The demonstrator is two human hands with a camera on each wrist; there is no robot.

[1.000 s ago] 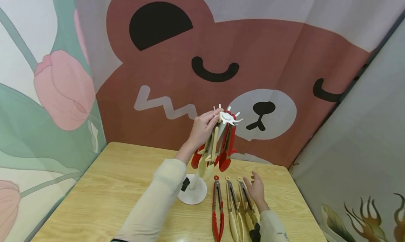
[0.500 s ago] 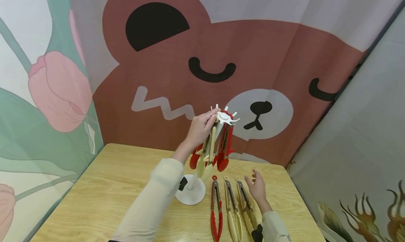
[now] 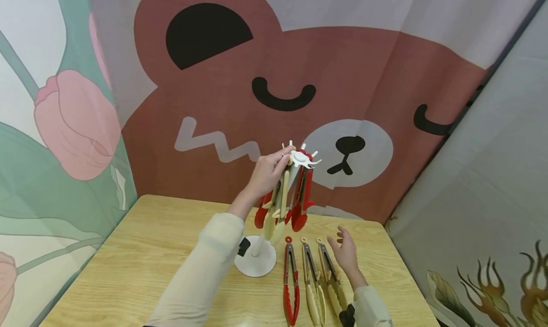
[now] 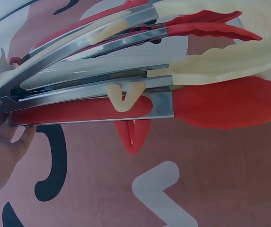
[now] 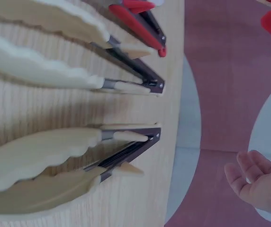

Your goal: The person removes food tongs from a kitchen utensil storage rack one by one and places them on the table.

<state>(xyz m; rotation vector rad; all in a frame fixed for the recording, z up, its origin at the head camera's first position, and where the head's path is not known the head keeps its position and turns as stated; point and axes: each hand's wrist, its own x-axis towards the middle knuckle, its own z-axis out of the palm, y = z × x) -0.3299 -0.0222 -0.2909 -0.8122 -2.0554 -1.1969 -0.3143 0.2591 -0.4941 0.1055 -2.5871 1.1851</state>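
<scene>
A white rack (image 3: pixel 301 158) with a ring of hooks carries hanging red tongs (image 3: pixel 299 221) and cream tongs (image 3: pixel 284 194). At the hooks, my left hand (image 3: pixel 264 175) pinches the top end of the cream tongs, whose jaws hang downward; in the left wrist view, their cream tips (image 4: pixel 221 61) lie beside a red tip (image 4: pixel 228 103). My right hand (image 3: pixel 346 253) is beside the tongs on the table, fingers loosely bent and holding nothing. Nearest to it are cream tongs (image 3: pixel 335 285), then a second cream pair (image 3: pixel 314 296) and a red pair (image 3: pixel 291 293).
The rack's round white base (image 3: pixel 257 266) stands on the wooden table (image 3: pixel 150 260), left of the row of tongs. A curtain with a bear print (image 3: pixel 214 103) hangs behind the table, and a grey curtain (image 3: pixel 484 175) is on the right.
The whole head view has shifted slightly leftward. My left hand stays at the rack's top, and the right hand has drawn slightly away from the nearest cream tongs.
</scene>
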